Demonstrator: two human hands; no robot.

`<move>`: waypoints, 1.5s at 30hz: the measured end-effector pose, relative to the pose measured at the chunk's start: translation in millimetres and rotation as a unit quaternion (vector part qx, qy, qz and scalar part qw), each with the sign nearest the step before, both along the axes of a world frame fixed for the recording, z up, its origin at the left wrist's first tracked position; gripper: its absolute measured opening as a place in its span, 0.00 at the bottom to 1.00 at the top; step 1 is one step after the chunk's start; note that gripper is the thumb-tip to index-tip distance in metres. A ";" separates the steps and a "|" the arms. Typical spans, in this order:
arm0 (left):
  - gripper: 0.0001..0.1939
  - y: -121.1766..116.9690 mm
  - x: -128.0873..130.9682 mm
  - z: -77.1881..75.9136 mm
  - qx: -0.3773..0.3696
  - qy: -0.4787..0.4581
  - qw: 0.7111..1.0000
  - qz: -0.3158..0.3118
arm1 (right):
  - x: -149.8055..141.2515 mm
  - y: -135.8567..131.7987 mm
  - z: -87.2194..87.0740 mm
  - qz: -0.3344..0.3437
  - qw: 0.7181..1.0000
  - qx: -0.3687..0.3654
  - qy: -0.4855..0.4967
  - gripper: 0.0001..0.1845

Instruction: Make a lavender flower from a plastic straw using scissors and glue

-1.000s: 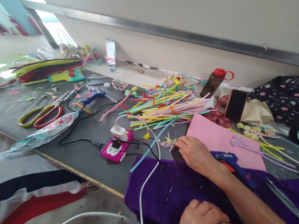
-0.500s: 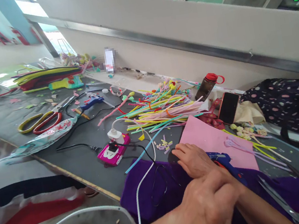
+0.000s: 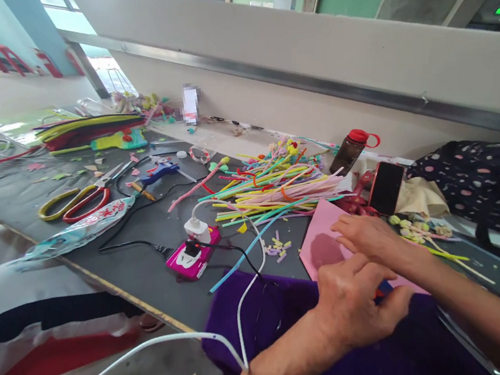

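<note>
The right hand [image 3: 373, 239], fingers loosely spread, has moved over the pink paper [image 3: 318, 240], so the cut pieces [image 3: 278, 249] seem left aside.

Red-capped bottle [image 3: 347, 154] – dark spotted bag [image 3: 475, 185]

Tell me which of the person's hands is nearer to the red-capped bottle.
Right. The right hand is over the pink sheet, on the near side of the bottle; the left hand is farther from it, lower in the view.
</note>
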State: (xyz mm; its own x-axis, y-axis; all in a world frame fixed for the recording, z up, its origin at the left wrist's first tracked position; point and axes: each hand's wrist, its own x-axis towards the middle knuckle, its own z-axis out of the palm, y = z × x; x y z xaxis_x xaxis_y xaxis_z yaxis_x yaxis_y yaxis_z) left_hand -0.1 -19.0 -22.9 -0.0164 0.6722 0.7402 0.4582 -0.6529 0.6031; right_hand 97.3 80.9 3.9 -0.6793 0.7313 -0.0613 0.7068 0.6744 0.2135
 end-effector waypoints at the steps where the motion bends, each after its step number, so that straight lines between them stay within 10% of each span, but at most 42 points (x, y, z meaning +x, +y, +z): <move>1: 0.07 -0.1 1.9 -4.7 -0.003 0.013 1.000 0.002 | -1.7 8.8 1.0 0.006 1.000 -0.003 0.000 0.08; 19: 0.09 2.0 5.0 -29.5 -0.010 0.082 0.997 -0.006 | -98.8 68.8 -41.0 0.095 0.993 -0.026 -0.060 0.13; 37: 0.09 2.0 0.4 -23.0 -0.048 0.052 0.997 -0.040 | -89.0 96.8 34.1 0.071 0.987 0.005 0.143 0.11; 45: 0.07 3.6 -6.5 -12.5 -0.266 -0.155 0.942 -0.134 | -45.5 68.5 50.2 0.057 0.970 -0.008 0.236 0.12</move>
State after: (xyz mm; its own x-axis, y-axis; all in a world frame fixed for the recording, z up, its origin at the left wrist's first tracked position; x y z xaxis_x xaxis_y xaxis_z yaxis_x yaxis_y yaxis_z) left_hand -6.6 -15.4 -35.4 0.0462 0.9575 0.2847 0.0679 -0.2873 0.9554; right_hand 51.7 149.4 54.1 -0.7113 0.6508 0.2656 0.6433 0.7549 -0.1271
